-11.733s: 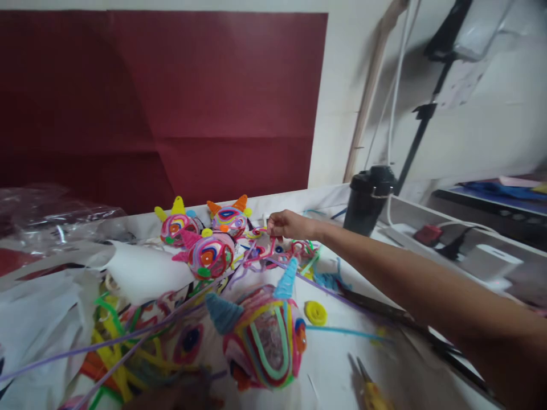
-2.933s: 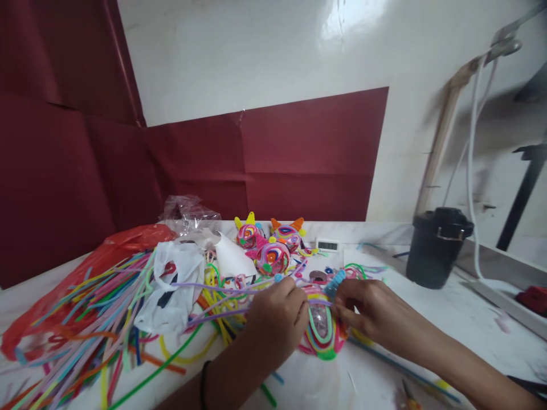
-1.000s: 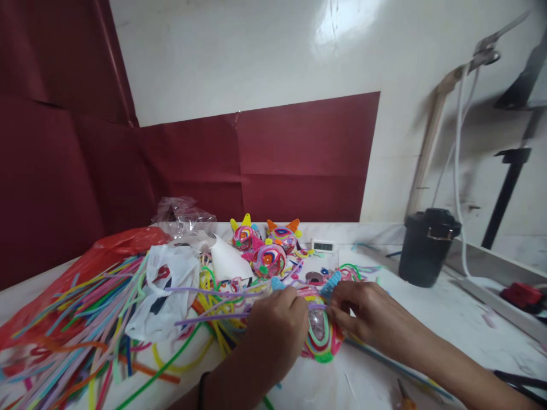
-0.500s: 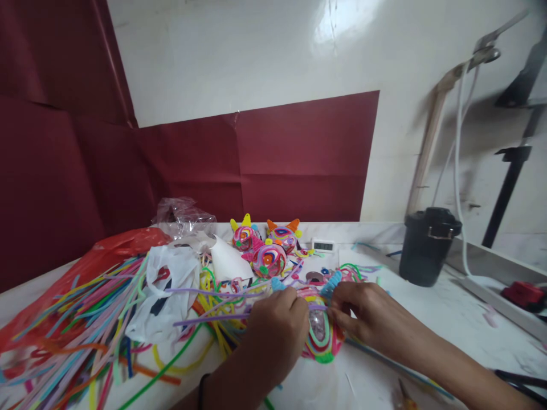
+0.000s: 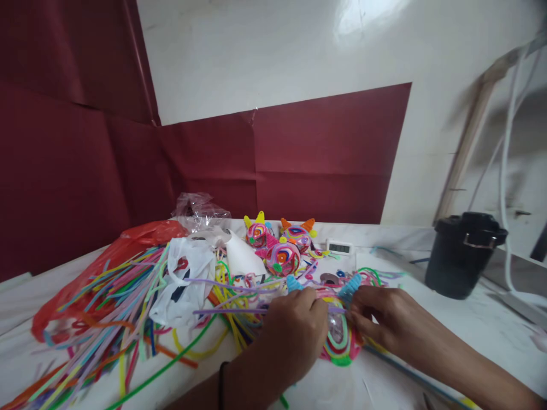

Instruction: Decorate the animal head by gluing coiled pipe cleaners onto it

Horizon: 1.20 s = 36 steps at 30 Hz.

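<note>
A pipe-cleaner ball (image 5: 339,339) with blue horns, wound in pink, green and yellow, lies on the white table (image 5: 461,330) between my hands. My left hand (image 5: 294,333) curls over its left side, fingers closed on a purple pipe cleaner (image 5: 231,311) that runs off to the left. My right hand (image 5: 378,316) pinches the same strand at the ball's top right. Both thumbs and fingertips press against the ball.
Three finished horned balls (image 5: 280,242) stand behind. Loose pipe cleaners (image 5: 106,319) spill from a red bag (image 5: 128,242) at left, beside a white plastic bag (image 5: 186,273). A small digital clock (image 5: 341,247) and a black lidded pot (image 5: 464,253) stand at the right.
Long ago my right hand reached to the far balls; it has since come back to the near ball. In the last second only the camera shifted left; both hands stay on the ball.
</note>
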Available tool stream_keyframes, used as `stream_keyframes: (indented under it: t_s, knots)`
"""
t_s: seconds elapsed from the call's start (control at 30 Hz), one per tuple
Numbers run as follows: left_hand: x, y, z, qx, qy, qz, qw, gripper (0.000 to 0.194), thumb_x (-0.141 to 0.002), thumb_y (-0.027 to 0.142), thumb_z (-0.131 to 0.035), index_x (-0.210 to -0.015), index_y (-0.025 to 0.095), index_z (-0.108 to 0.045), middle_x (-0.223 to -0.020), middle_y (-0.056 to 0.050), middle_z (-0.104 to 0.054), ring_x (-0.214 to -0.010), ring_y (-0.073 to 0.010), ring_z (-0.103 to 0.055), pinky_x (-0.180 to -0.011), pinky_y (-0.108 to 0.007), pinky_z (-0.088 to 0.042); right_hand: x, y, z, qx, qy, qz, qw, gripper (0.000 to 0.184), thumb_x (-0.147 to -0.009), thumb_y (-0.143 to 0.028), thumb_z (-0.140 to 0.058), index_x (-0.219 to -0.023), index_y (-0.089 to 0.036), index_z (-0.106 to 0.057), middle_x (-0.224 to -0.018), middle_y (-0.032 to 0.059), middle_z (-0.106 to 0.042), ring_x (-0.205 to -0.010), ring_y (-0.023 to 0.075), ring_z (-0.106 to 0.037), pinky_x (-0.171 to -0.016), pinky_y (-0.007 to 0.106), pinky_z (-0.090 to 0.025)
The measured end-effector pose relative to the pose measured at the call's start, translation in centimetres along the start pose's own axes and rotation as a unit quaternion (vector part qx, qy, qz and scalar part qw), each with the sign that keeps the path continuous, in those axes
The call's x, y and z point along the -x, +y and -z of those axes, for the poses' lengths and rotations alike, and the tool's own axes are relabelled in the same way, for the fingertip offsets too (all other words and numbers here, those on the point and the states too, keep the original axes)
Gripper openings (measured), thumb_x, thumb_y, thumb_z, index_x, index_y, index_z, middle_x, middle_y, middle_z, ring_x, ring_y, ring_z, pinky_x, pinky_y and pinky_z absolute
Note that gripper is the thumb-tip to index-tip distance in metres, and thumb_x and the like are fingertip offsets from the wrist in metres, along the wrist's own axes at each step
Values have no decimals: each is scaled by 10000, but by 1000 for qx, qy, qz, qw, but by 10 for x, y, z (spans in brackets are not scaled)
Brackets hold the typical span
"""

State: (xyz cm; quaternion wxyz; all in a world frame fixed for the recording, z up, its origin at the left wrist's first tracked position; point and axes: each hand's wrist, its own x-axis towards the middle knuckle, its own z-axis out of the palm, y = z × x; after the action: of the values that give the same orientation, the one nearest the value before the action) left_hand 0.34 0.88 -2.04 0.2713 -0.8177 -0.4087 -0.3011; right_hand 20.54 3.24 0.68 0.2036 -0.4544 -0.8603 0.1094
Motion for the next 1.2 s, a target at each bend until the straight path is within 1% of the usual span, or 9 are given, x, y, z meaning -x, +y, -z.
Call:
stream_keyframes:
  t_s: [0.13, 0.33, 0.53, 0.7, 0.83, 0.97, 1.1, 1.2]
  knots:
    - [1, 0, 0, 0, -6, -3, 1000, 193, -803, 116, -617, -718, 225, -481, -720, 33, -553, -591, -168, -554, -473, -320, -368, 0, 2, -1, -1, -10, -3, 1000, 263, -865, -340, -452, -701, -212, -613, -673, 22, -648, -603, 173, -561, -579, 280, -369]
    - [0, 1, 0, 8, -31, 0, 999, 194, -797, 112, -624, -719, 219, -483, -738, 27, -576, -597, -174, -571, -474, -312, -389, 1, 5, -3, 4, -12, -1, 1000, 251, -865, -338, -466, -700, -220, -614, -684, 16, -658, -612, 170, -573, -594, 281, -378]
    - [1, 3, 0, 8, -25, -3, 1000, 160, -825, 127, -597, -733, 213, -498, -739, 15, -580, -618, -181, -582, -492, -306, -417, 1, 5, -4, 12, -12, -3, 1000, 255, -851, -340, -457, -684, -218, -606, -662, 16, -650, -600, 174, -573, -580, 287, -371]
    - [1, 4, 1, 14, -30, 2, 999, 169, -854, 160, -592, -727, 208, -493, -724, 13, -575, -622, -177, -582, -501, -299, -421, 2, 6, -4, 10, -10, 7, 1000, 266, -846, -354, -444, -686, -215, -604, -649, 14, -647, -578, 166, -576, -566, 277, -389]
    - [2, 6, 1, 24, -36, 4, 999, 157, -868, 155, -578, -751, 211, -489, -748, 18, -572, -638, -170, -581, -517, -305, -428, 3, 10, -6, 21, -10, 6, 1000, 273, -849, -376, -445, -701, -214, -608, -650, 15, -650, -565, 165, -579, -537, 271, -393]
    - [2, 7, 4, 18, -34, -1, 999, 137, -864, 158, -576, -773, 212, -489, -766, 16, -572, -626, -171, -571, -493, -323, -408, 4, 14, -8, 35, 7, 10, 999, 313, -855, -407, -445, -684, -206, -614, -629, 27, -646, -550, 168, -571, -516, 267, -402]
    - [2, 6, 9, 18, -31, -7, 999, 128, -869, 145, -565, -786, 207, -490, -771, 13, -574, -620, -162, -558, -479, -316, -390, 2, 10, -5, 20, 6, 28, 999, 301, -836, -394, -471, -650, -199, -607, -595, 27, -642, -522, 162, -568, -489, 253, -417]
    - [2, 6, 9, 22, -17, -1, 1000, 115, -869, 135, -557, -795, 203, -500, -767, 11, -580, -626, -160, -562, -480, -313, -386, 2, 4, -3, 14, 9, 35, 999, 304, -832, -408, -480, -642, -203, -598, -581, 26, -638, -509, 165, -570, -471, 252, -433]
